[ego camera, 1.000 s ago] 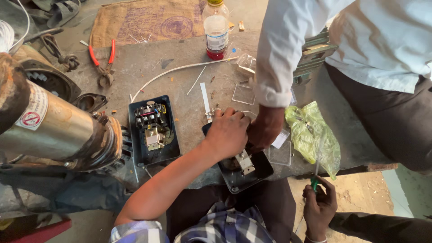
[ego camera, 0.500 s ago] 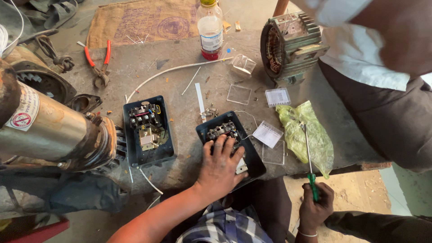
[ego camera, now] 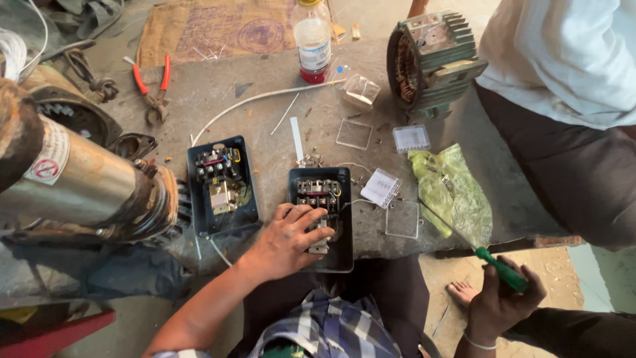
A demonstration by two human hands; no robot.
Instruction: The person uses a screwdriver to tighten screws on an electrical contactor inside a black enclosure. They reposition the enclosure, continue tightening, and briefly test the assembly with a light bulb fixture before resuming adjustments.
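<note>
My left hand (ego camera: 286, 240) lies flat on the lower half of an open black switch box (ego camera: 322, 192) with terminals and wires inside, its fingers spread over the parts. A second open black box (ego camera: 220, 182) lies just left of it on the concrete slab (ego camera: 265, 126). My right hand (ego camera: 500, 301) is low at the right, off the slab's edge, closed around the green handle of a screwdriver (ego camera: 503, 270) whose shaft points up and left toward a green plastic bag (ego camera: 454, 189).
A large metal motor cylinder (ego camera: 79, 182) fills the left. Red-handled pliers (ego camera: 151, 83), a bottle (ego camera: 313, 40), a white cable (ego camera: 252, 103), small clear plastic boxes (ego camera: 411, 138) and a finned motor stator (ego camera: 430, 56) lie farther back. Another person in white shirt and dark trousers (ego camera: 570, 132) sits at the right.
The other person's arm has withdrawn from the slab, uncovering the stator. My left hand slid down from the box's top to its lower half. The screwdriver hand stays low right.
</note>
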